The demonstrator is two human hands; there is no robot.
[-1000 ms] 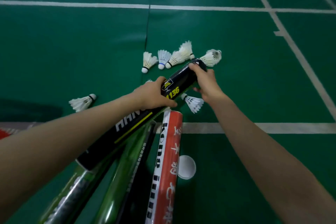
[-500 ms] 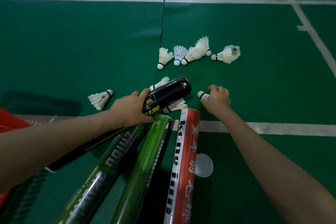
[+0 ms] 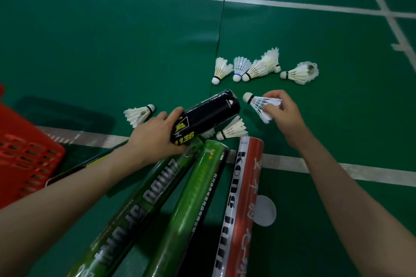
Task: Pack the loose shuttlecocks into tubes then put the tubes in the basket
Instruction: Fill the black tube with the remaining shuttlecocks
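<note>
My left hand [image 3: 155, 139] grips a black tube [image 3: 207, 117] with yellow print, its open end pointing up and right. My right hand [image 3: 284, 114] holds a white shuttlecock [image 3: 258, 104] by its feathers, cork aimed at the tube's mouth, a short gap away. Several loose shuttlecocks [image 3: 258, 67] lie in a row on the green floor beyond. One more shuttlecock [image 3: 138, 113] lies left of my left hand and another shuttlecock [image 3: 233, 130] lies under the black tube. A red basket [image 3: 24, 155] stands at the left edge.
Two green tubes [image 3: 191, 204] and a red and white tube [image 3: 242, 204] lie fanned out in front of me. A white round cap [image 3: 265, 210] rests on the floor right of the red tube. White court lines cross the green floor [image 3: 112, 51].
My right hand picked a shuttlecock off the floor and lifted it toward the tube's mouth. The black tube stayed in my left hand; the view shifted left, showing more of the red basket.
</note>
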